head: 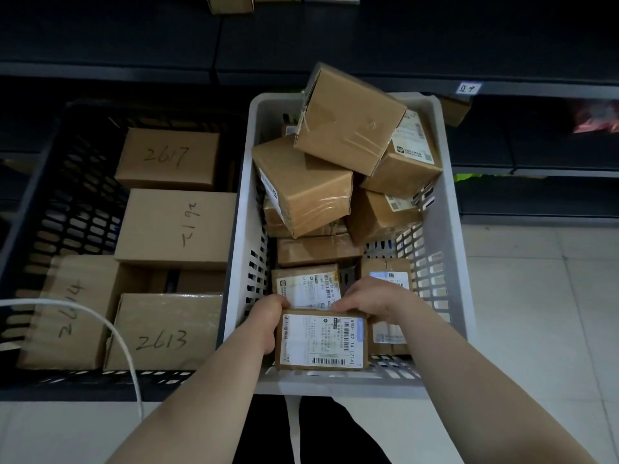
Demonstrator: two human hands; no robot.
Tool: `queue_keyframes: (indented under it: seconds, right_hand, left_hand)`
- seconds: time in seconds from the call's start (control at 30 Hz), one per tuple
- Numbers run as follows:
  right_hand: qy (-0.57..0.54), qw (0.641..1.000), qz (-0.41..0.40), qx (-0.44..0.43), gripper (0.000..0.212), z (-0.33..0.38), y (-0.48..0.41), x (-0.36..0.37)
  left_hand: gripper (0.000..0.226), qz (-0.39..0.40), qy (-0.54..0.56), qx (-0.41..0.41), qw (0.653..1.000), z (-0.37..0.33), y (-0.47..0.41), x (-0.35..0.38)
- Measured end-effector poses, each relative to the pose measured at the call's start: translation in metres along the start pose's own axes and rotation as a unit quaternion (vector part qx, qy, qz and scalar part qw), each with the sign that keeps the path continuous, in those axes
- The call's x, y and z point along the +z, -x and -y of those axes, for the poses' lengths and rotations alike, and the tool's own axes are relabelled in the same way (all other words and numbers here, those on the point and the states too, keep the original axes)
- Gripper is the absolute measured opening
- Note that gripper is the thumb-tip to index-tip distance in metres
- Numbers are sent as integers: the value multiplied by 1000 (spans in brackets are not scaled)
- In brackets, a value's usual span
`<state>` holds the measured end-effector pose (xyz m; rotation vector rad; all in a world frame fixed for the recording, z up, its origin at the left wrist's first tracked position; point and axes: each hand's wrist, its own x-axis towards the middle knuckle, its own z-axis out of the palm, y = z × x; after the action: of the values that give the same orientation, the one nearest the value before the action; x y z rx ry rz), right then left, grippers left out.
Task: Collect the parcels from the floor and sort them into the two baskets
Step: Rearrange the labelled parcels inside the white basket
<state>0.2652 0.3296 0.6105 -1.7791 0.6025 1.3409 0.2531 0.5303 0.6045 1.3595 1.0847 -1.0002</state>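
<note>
1. White cable (124,346): loops in from my left, across the near corner of the black basket.
2. Left hand (268,324): grip closed on the left edge of the small labelled parcel (321,341), fingers curled over its far left corner.
3. Right hand (371,301): grip closed on the same parcel's far right edge, fingers curled down over it.
4. Small labelled parcel: brown carton, white shipping label and barcode facing up, held inside the near end of the grey basket (335,386). I cannot tell whether it rests on the basket bottom.
5. Grey basket: perforated plastic, on my right, standing on the pale tiled floor (536,296). Flat labelled cartons lie just beyond my hands.
6. Black basket (50,195): perforated, touching the grey one on its left. It holds larger cartons with numbers handwritten on top, the nearest marked 2613 (160,333), the farthest 2617 (167,159).
7. Heap of cartons (348,128): taped brown boxes piled tilted at the grey basket's far end, the topmost rising above the rim.
8. Dark shelving (402,45): behind both baskets, with a small paper tag on one shelf edge.
</note>
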Motion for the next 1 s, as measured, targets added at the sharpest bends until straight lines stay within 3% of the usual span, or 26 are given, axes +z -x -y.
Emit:
queue_keyframes:
  seconds: [0.07, 0.23, 0.6, 0.77, 1.0]
  right_hand:
    - [20, 1000, 16, 2, 40, -2, 7, -4]
    - [99, 994, 38, -37, 66, -8, 8, -4]
    - [64, 995, -3, -74, 37, -5, 14, 4]
    - [52, 994, -42, -89, 33, -3, 17, -2]
    - [79, 991, -76, -74, 60, -6, 12, 5]
  left_hand:
    - [17, -1, 15, 6, 1000, 2, 1, 1]
    - [15, -10, 27, 14, 999, 5, 5, 1]
    - [38, 23, 14, -17, 1000, -6, 17, 1]
    - [35, 46, -4, -13, 999, -9, 17, 1]
    - [42, 60, 33, -33, 997, -12, 8, 6]
